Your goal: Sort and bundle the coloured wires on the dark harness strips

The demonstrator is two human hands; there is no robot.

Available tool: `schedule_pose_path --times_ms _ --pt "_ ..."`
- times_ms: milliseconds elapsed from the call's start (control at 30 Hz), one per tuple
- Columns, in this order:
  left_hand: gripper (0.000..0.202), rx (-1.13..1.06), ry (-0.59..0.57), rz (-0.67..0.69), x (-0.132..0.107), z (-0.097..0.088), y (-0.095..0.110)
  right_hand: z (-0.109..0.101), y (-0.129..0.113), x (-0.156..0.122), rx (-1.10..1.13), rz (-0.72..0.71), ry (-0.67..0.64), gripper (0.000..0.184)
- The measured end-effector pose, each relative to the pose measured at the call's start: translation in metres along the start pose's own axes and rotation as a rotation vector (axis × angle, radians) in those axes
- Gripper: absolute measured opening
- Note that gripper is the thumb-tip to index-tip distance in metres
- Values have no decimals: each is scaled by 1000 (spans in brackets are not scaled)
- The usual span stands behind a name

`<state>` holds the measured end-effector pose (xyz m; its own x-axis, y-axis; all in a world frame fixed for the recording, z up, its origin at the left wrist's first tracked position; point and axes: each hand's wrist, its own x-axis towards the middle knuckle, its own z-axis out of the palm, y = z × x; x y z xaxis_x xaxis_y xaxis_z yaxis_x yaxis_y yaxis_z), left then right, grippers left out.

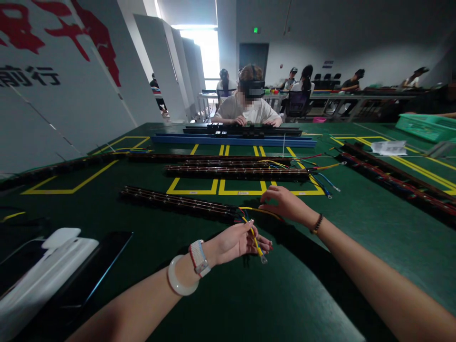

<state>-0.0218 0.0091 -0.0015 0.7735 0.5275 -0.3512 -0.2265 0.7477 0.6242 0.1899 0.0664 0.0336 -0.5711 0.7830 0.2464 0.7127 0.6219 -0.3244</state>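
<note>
A dark, narrow wiring rail (178, 199) lies slightly askew on the green table, and several coloured wires come out of its right end. My left hand (235, 243), palm turned up, holds a yellow wire (255, 241) between thumb and fingers. That wire ends in a bare metal ring terminal (264, 260) past my fingertips. My right hand (285, 203) is just behind and to the right, its fingers curled and their tips at a second yellow wire (251, 208). The far end of this second wire runs under the right hand, partly in shadow.
More dark rails (235, 171) with loose wires lie beyond, inside yellow tape marks. A blue rail (231, 140) crosses farther back, before a seated person (245, 104). Red-wired rails (392, 175) and a green basket (425, 127) are right; a phone (103, 266) is left.
</note>
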Motion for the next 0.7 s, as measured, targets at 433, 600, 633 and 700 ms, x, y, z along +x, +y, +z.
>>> schedule_pose_path --times_ms 433,600,633,700 --pt "35 49 35 46 0 5 -1 -18 -66 -12 188 -376 -428 18" --pt "40 107 30 74 -2 7 -1 -22 -56 -7 219 -396 -362 16" --pt "44 98 13 80 -2 7 -2 -23 -54 -6 238 -383 -339 17" --pt "50 58 -28 88 -2 6 -2 -26 -48 -4 273 -342 -270 19"
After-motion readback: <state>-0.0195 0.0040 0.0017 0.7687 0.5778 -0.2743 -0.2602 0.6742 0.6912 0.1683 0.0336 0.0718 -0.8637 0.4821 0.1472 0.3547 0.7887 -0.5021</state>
